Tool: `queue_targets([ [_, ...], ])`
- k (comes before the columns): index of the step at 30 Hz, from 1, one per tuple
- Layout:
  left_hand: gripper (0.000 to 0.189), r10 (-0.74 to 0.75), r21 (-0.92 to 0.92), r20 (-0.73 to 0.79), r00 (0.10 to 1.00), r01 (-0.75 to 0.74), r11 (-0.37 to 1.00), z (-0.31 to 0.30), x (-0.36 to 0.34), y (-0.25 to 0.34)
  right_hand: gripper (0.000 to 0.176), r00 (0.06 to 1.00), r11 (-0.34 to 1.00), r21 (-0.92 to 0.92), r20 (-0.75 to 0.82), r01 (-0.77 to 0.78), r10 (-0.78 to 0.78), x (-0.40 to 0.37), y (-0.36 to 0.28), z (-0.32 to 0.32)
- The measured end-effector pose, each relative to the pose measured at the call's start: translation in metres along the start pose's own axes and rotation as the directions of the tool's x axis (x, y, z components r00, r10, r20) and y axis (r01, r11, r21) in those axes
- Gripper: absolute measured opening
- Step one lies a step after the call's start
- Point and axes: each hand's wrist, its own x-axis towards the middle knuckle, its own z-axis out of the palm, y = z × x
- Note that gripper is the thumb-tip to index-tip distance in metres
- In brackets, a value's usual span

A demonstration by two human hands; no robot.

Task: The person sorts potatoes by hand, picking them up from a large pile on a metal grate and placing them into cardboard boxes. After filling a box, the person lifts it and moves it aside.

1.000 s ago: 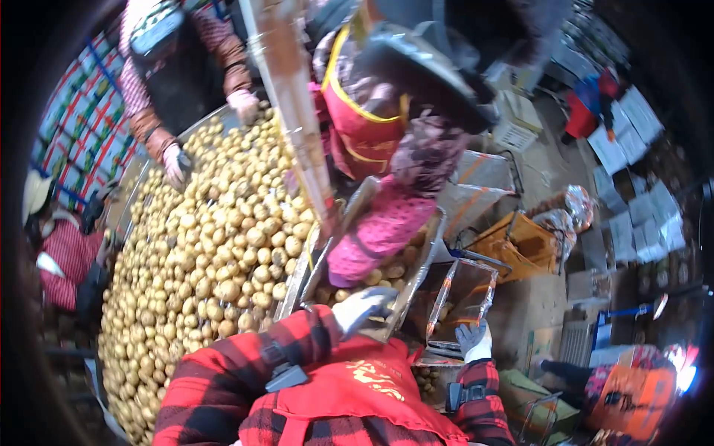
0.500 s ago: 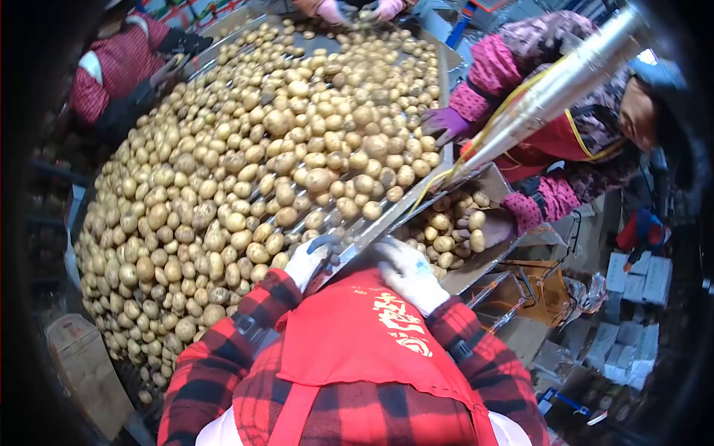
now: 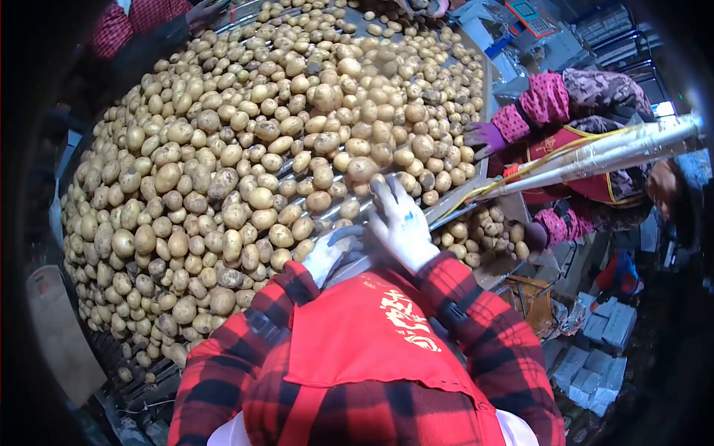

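Both my hands wear white gloves with blue-grey marks. My right hand (image 3: 405,227) reaches over the metal rim (image 3: 446,204) of the sorting table, fingers stretched out and thumb apart. Its fingertips are at a small potato (image 3: 377,181), partly covered by them; contact is hard to judge. My left hand (image 3: 332,251) is at the near edge, beside the potatoes, with its dark-tipped fingers loosely bent and nothing visible in them. A large heap of potatoes (image 3: 178,178) covers the table, with metal rollers (image 3: 335,189) showing between some.
On the right, a box of potatoes (image 3: 472,238) stands beside the rim, under a long pole (image 3: 595,160). A co-worker's purple-gloved hand (image 3: 483,137) lies at the table's right side. A cardboard piece (image 3: 63,334) is at left, and white boxes (image 3: 595,379) are lower right.
My right hand has moved from the near side of the rim up and over it to the potatoes. My left hand has shifted slightly right. The view has turned.
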Motion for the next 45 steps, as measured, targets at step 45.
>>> queue_targets([
  [45,0.056,-0.171,-0.236,-0.122,0.978,0.139,0.962,0.042,0.047,0.066,0.060,0.996,0.991,-0.095,0.013,-0.089,0.091,-0.058,0.093,0.015],
])
